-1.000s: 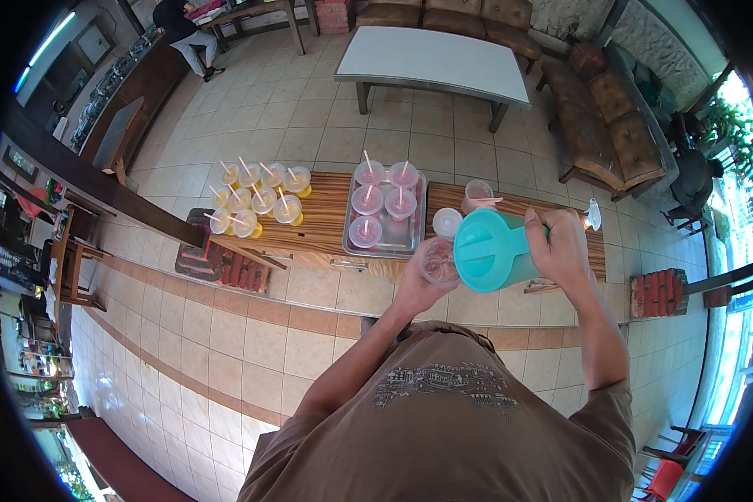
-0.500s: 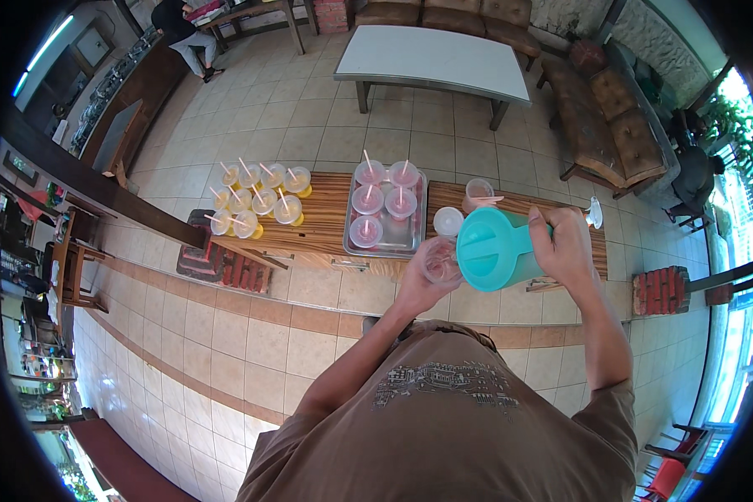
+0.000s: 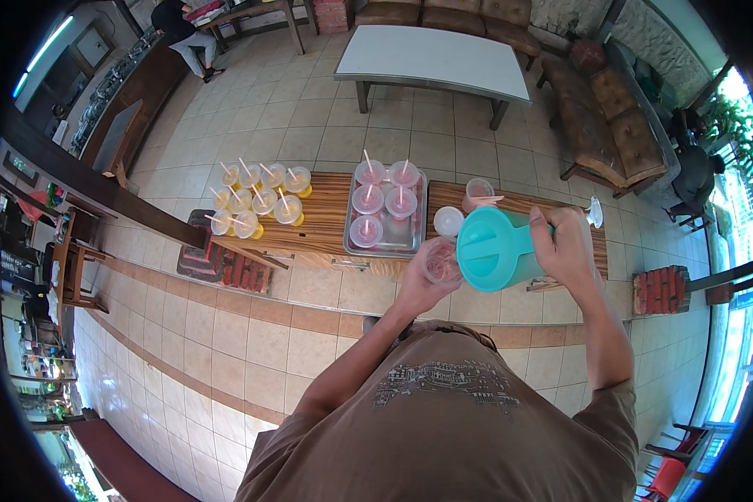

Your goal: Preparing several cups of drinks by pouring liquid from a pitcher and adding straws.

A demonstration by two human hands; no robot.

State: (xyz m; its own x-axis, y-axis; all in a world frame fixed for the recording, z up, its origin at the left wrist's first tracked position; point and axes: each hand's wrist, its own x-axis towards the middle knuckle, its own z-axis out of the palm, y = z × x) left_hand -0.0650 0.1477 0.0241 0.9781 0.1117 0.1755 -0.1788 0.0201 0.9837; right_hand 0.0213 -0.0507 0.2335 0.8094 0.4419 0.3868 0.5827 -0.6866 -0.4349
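Since hardly anything has moved just now, I think the pouring goes on, with the left hand (image 3: 422, 289) curled round a cup (image 3: 440, 264) near the table (image 3: 322, 213) and the right hand (image 3: 567, 249) gripping a jug (image 3: 492, 251) beside it.

One pitcher (image 3: 487, 253), one tray (image 3: 404, 235), ten yellow drinks (image 3: 263, 201)
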